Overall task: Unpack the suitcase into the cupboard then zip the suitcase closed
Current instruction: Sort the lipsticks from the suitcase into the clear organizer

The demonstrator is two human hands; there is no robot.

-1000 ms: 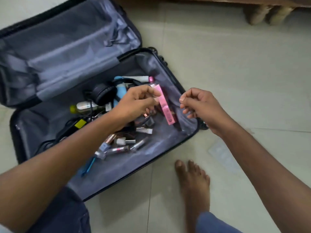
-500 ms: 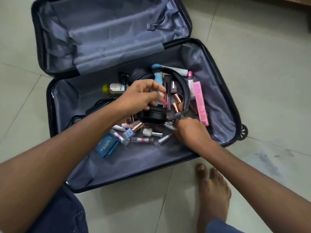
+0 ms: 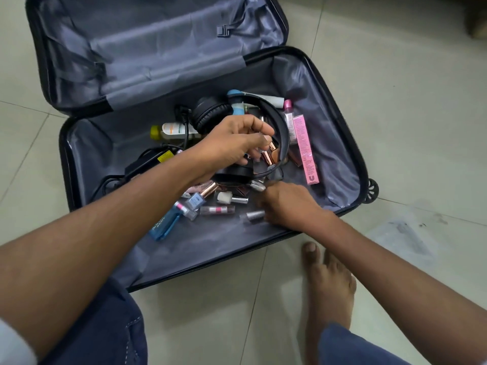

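In the head view I have the suitcase (image 3: 340, 143) lying open on the floor (image 3: 408, 101), filling the upper left and centre of the frame. Its lid half, at the top, shows only grey lining. The lower half is far from unpacked: headphones (image 3: 210, 113), a pink box (image 3: 305, 148), a yellow-capped bottle (image 3: 171, 130), a blue box (image 3: 164, 225), a black cable (image 3: 113, 179) and a scatter of small cosmetic tubes sit heaped near the middle.

My left hand (image 3: 232, 146) hovers over the heap at frame centre, fingers curled, thumb and forefinger closed on something small; I cannot make out what it is. My right hand (image 3: 287, 204) is down on the lining just right of centre, blurred. Its fingers seem to be closing round a silver tube (image 3: 255, 214), but I cannot tell whether they have it.

By my judgement the task is at an early stage: nearly everything remains to be moved, no cupboard is in frame, and the zipping comes last.

The floor is pale tile with dark grout lines and a smudged patch at lower right. A bare foot (image 3: 329, 283) stands just below the suitcase's rim.
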